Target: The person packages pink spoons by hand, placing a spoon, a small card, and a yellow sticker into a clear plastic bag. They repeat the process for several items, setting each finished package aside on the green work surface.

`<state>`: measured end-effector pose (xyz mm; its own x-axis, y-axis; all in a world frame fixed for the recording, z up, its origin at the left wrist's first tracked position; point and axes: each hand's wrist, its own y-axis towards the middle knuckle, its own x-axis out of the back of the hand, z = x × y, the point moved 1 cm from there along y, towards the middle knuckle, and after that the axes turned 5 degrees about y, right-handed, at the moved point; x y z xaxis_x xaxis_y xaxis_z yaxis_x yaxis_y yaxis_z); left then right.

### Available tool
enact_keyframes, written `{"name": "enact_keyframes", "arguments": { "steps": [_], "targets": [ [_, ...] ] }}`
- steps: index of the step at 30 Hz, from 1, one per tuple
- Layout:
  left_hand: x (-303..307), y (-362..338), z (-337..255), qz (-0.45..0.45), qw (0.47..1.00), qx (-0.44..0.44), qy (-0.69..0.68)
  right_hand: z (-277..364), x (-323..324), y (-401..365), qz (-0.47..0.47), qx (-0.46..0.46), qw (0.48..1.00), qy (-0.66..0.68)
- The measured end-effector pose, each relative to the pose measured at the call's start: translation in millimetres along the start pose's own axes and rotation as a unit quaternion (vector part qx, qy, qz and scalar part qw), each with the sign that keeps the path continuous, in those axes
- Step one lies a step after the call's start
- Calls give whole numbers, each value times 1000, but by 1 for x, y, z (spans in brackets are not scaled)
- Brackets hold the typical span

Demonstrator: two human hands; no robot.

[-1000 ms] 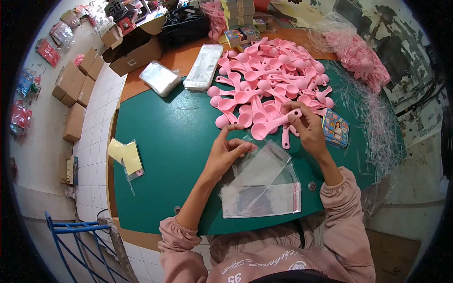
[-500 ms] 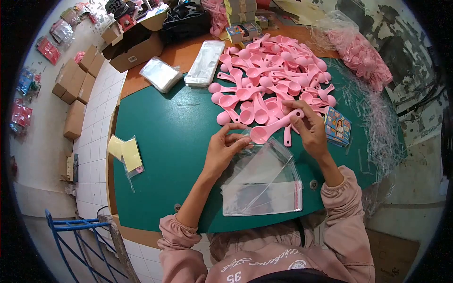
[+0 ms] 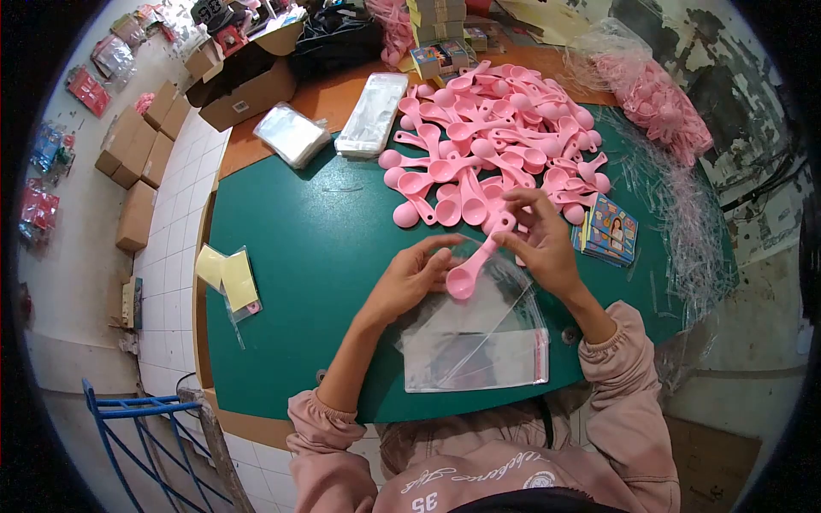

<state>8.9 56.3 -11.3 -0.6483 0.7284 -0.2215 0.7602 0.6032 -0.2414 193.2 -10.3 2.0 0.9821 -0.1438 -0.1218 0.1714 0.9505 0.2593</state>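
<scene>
Between the fingertips of my right hand (image 3: 545, 244) is the handle end of a pink measuring spoon (image 3: 475, 262), its bowl slanting down to the left. My left hand (image 3: 412, 280) pinches the edge of a clear plastic bag (image 3: 471, 245), right beside the spoon's bowl, which overlaps the bag in this view. Under both hands lie several more clear bags (image 3: 479, 363), fanned out near the table's front edge. A large heap of pink spoons (image 3: 513, 128) sits just beyond. Close to my right wrist is a stack of printed cards (image 3: 611, 231).
Two stacks of clear bags (image 3: 292, 135) lie at the back left of the green table (image 3: 291, 214). At the left edge are filled packets with yellow cards (image 3: 235, 278). A bulging bag of pink spoons (image 3: 654, 103) and loose plastic wrap (image 3: 676, 222) line the right side.
My right hand has brought the spoon down and toward me, its bowl now lower over the bags. My left hand has shifted slightly, the bag's edge still in its fingers.
</scene>
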Motion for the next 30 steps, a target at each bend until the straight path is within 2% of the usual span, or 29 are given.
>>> {"name": "enact_keyframes", "arguments": {
  "steps": [1,3,7,9,11,12,13,15,16,18,20,21,22,24,25,27,28,30],
  "targets": [
    [6,-1,-1,-1,1000,0,0,1,1,1,-34,20,999,-8],
    [17,-1,-1,115,989,51,74,1,2,1,-67,41,997,-14],
    [10,0,-1,73,990,39,117,-2,-1,-4,-71,0,997,-33],
    [10,3,4,35,997,-8,64,-4,-3,-5,-74,-23,997,-28],
    [4,0,0,0,999,-9,32,0,-6,-4,59,105,982,-144],
    [2,-2,-3,-37,999,-11,0,4,-11,-6,103,102,976,-162],
    [2,-3,-3,-37,999,-10,0,1,-17,-8,104,102,976,-161],
    [3,-3,-6,-57,992,-86,76,-6,-25,-12,167,109,972,-123],
    [3,-4,-9,-54,992,-84,77,3,-18,-8,176,118,965,-154],
    [5,-6,-16,-40,991,-59,110,34,12,7,183,25,965,-185],
    [4,-6,-15,-41,993,-59,94,63,60,11,69,-64,927,-363],
    [4,-6,-15,-43,994,-59,81,65,89,1,-30,-76,876,-475],
    [5,-6,-15,-44,994,-61,80,63,116,-9,-130,-86,803,-575],
    [6,-4,-14,-49,991,-37,117,46,156,-24,-147,-281,666,-675],
    [7,-3,-14,-48,991,-38,117,45,162,-25,-149,-282,665,-675],
    [7,-1,-11,-32,994,-33,100,47,166,-22,-163,-282,711,-623],
    [8,0,-9,-33,994,-33,102,48,159,-21,-164,-281,712,-622],
    [12,1,-6,-42,988,-59,140,53,140,-21,-233,-208,639,-703]
  ]
}}
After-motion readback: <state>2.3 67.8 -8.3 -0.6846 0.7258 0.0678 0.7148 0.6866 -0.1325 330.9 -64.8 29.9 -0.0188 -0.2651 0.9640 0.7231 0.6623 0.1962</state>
